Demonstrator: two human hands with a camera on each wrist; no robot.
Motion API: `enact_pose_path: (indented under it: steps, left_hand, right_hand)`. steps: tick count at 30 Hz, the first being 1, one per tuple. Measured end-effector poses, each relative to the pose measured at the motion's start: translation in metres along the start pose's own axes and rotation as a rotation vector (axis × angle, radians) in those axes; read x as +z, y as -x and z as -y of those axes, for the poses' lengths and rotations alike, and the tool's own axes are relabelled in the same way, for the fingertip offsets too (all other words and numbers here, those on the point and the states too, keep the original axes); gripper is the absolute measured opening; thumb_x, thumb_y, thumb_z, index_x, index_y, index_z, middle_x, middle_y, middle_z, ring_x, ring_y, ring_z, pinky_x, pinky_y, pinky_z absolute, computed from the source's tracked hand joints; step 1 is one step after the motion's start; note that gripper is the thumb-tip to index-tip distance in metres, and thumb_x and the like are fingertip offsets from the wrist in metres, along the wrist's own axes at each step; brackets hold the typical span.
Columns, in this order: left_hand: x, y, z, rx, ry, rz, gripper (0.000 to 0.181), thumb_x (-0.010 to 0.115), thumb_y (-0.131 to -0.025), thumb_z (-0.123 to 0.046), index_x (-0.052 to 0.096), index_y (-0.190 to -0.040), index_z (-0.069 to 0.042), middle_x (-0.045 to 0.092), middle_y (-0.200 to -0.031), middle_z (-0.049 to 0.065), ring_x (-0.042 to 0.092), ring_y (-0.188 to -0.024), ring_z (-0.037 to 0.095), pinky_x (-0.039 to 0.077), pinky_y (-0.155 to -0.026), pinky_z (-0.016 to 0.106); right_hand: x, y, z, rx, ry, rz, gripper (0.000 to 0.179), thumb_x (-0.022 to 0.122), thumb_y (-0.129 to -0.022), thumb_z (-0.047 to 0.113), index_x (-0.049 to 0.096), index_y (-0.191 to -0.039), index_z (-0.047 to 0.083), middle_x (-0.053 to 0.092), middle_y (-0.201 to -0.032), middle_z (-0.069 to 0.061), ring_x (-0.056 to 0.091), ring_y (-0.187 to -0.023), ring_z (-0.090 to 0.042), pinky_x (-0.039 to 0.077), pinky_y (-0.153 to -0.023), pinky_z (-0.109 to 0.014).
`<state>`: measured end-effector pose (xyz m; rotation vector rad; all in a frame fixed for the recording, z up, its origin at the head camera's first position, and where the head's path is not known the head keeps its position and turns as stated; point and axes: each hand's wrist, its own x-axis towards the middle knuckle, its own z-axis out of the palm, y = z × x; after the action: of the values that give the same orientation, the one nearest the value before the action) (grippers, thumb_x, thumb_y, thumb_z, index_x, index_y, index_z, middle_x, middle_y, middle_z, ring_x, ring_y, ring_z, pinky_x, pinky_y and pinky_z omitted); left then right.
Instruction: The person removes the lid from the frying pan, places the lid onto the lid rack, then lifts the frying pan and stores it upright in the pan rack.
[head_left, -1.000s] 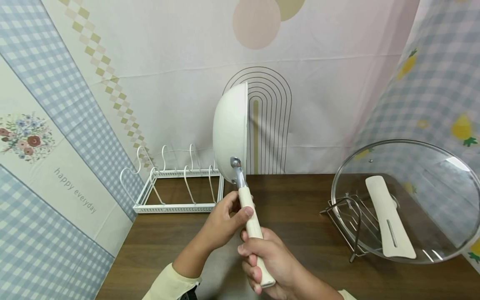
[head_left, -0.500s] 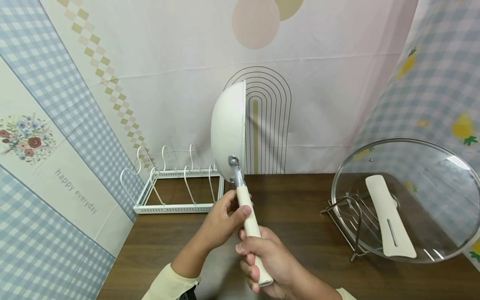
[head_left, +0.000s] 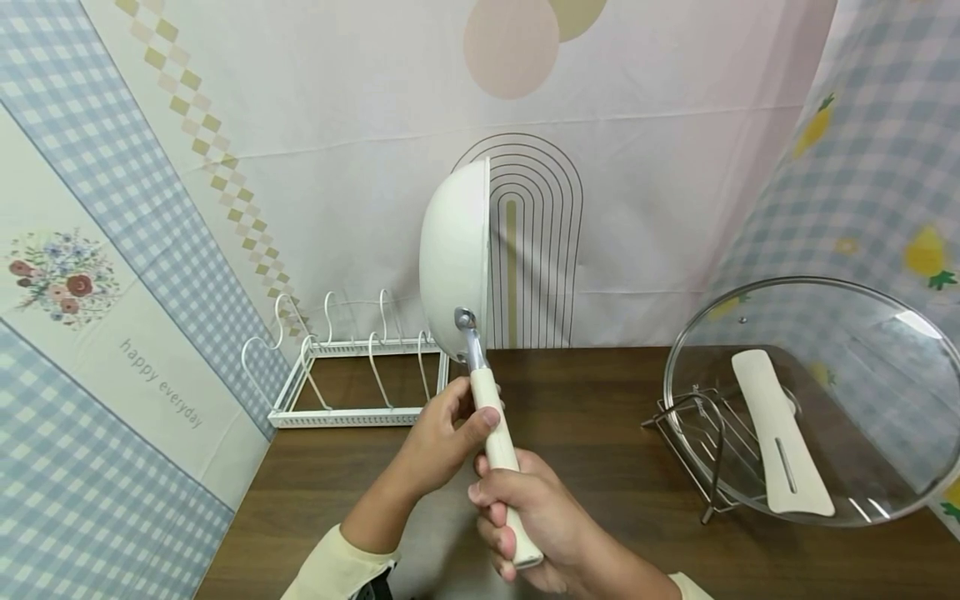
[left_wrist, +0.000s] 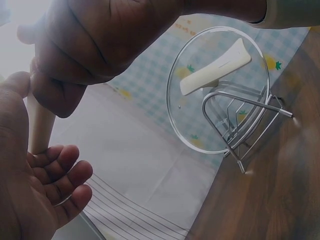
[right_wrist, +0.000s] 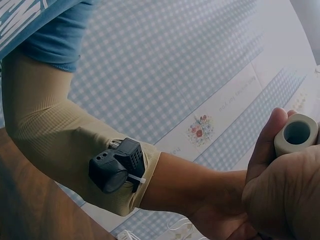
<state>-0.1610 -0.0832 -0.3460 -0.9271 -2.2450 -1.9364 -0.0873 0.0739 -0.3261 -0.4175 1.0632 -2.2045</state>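
A white wok (head_left: 453, 258) with a cream handle is held up on its side above the table, its open face turned right. My left hand (head_left: 438, 446) grips the upper handle near the metal neck, thumb lying across it. Lower down, the right hand (head_left: 536, 512) wraps its fingers round the handle's end. The left wrist view shows the right hand (left_wrist: 92, 47) covering part of the handle (left_wrist: 40, 125), with the left hand (left_wrist: 22, 195) beneath. In the right wrist view the hollow handle end (right_wrist: 296, 134) sticks out of the right hand (right_wrist: 287, 192).
A white wire rack (head_left: 345, 417) stands at the left, partly behind the wok. On the right, a glass lid with a cream handle (head_left: 783, 437) leans on a metal stand (head_left: 716, 458). Patterned cloth walls (head_left: 360, 208) enclose the wooden table (head_left: 585, 400).
The wok and both hands have drifted slightly left, and the wok's top is a little higher. Both hands keep their grip; the rack and lid stay put.
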Motion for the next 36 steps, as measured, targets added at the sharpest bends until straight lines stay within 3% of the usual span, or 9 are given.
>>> enact_pose_path:
  steps: [8,17,27,36]
  left_hand:
    - [0.0,0.0,-0.015,0.011,-0.009,0.003,0.03,0.056,-0.093,-0.036,0.053,-0.104,-0.009,0.059,-0.087,0.008,0.057,-0.079,0.022,0.05,-0.067,0.037]
    - [-0.002,-0.001,-0.001,-0.001,-0.036,-0.006,0.031,0.056,-0.092,-0.042,0.054,-0.106,-0.015,0.06,-0.089,0.006,0.058,-0.08,0.021,0.05,-0.068,0.035]
    - [-0.005,-0.001,-0.002,0.007,-0.037,-0.013,0.032,0.056,-0.092,-0.041,0.053,-0.105,-0.012,0.058,-0.09,0.007,0.056,-0.079,0.022,0.05,-0.067,0.035]
    - [-0.008,-0.001,-0.004,0.014,-0.045,-0.027,0.038,0.057,-0.092,-0.042,0.055,-0.11,-0.009,0.059,-0.093,0.006,0.057,-0.081,0.022,0.05,-0.069,0.036]
  right_hand:
    - [0.0,-0.001,0.001,0.005,0.0,0.001,0.013,0.048,-0.085,0.0,0.041,-0.089,0.011,0.045,-0.053,0.007,0.048,-0.038,-0.006,0.041,-0.033,-0.023]
    - [0.003,-0.001,0.004,0.015,0.013,-0.008,0.013,0.049,-0.084,0.001,0.041,-0.088,0.011,0.044,-0.053,0.007,0.047,-0.038,-0.005,0.041,-0.033,-0.023]
    - [0.008,-0.002,0.007,0.033,0.044,-0.036,0.014,0.052,-0.083,0.003,0.04,-0.085,0.01,0.042,-0.054,0.006,0.045,-0.037,-0.005,0.04,-0.033,-0.022]
    - [0.008,-0.004,0.007,0.019,0.039,-0.009,0.014,0.05,-0.084,0.002,0.04,-0.088,0.01,0.045,-0.052,0.007,0.046,-0.037,-0.005,0.041,-0.033,-0.023]
